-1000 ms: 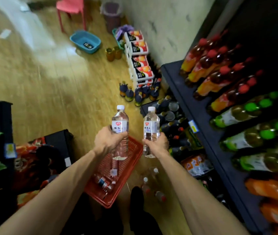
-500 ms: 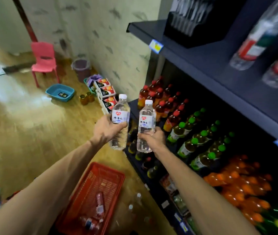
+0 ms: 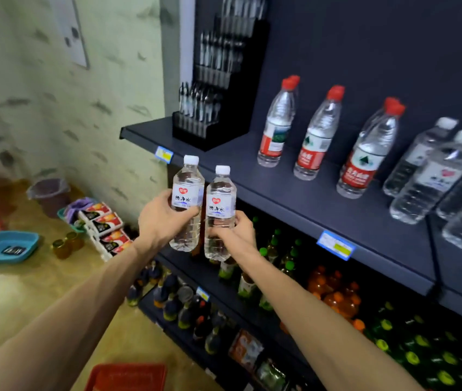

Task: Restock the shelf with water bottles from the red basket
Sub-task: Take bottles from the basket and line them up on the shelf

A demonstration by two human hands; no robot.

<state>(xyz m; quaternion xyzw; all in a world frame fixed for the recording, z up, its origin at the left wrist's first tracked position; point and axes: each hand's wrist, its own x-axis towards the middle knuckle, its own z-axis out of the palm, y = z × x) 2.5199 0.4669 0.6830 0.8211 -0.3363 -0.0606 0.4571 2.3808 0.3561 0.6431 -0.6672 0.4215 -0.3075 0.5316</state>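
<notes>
My left hand [image 3: 162, 218] grips a clear water bottle [image 3: 187, 190] with a white cap, held upright. Right beside it, my right hand [image 3: 236, 235] grips a second, matching water bottle [image 3: 220, 204], also upright. Both bottles hover just in front of the front edge of the dark upper shelf [image 3: 294, 198], left of the bottles that stand on it. Only the far rim of the red basket [image 3: 128, 376] shows on the floor at the bottom edge; its contents are out of view.
On the upper shelf stand red-capped water bottles [image 3: 315, 136] and, to the right, white-capped water bottles [image 3: 432, 176]. A black pen display [image 3: 212, 108] occupies its left end. Lower shelves hold green-capped and orange drinks [image 3: 334, 294]. A blue tub [image 3: 4, 246] and juice cartons [image 3: 103, 224] sit on the floor.
Both hands have lifted the two bottles from above the basket up to the upper shelf's edge. The view has tilted upward, so the basket has dropped to the bottom edge.
</notes>
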